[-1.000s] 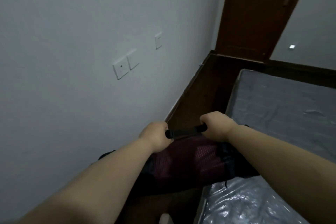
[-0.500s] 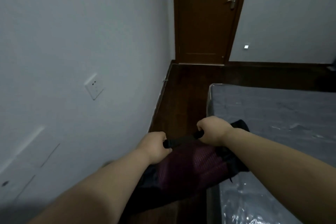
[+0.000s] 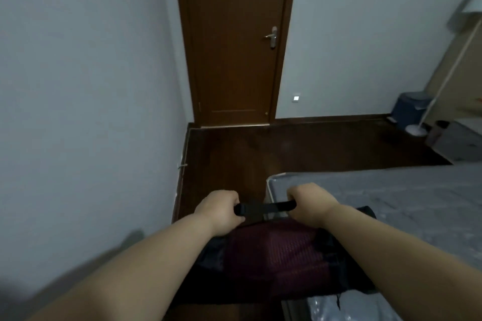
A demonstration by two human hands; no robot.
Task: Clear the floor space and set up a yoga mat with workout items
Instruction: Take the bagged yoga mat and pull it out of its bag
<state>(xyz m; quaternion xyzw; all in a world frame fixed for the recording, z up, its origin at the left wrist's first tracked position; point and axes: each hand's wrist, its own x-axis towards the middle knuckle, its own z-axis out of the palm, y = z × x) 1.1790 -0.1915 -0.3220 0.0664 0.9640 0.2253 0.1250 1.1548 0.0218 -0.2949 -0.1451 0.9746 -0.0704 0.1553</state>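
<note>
Early days: our left hand [image 3: 220,212] and right hand [image 3: 310,203] grip the black strap [image 3: 264,208] of the bagged maroon rolled mat [image 3: 273,255]; dark wooden floor [image 3: 287,148] awaits, nothing unrolled yet.

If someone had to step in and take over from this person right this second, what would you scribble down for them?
Left hand and right hand each grip an end of the black strap of a mesh bag holding a dark red roll, probably the yoga mat.
The bag hangs over the corner of the grey mattress.
The dark wood floor ahead looks free.
Left to do: carry the bag there, unroll the mat, add the workout items.
</note>
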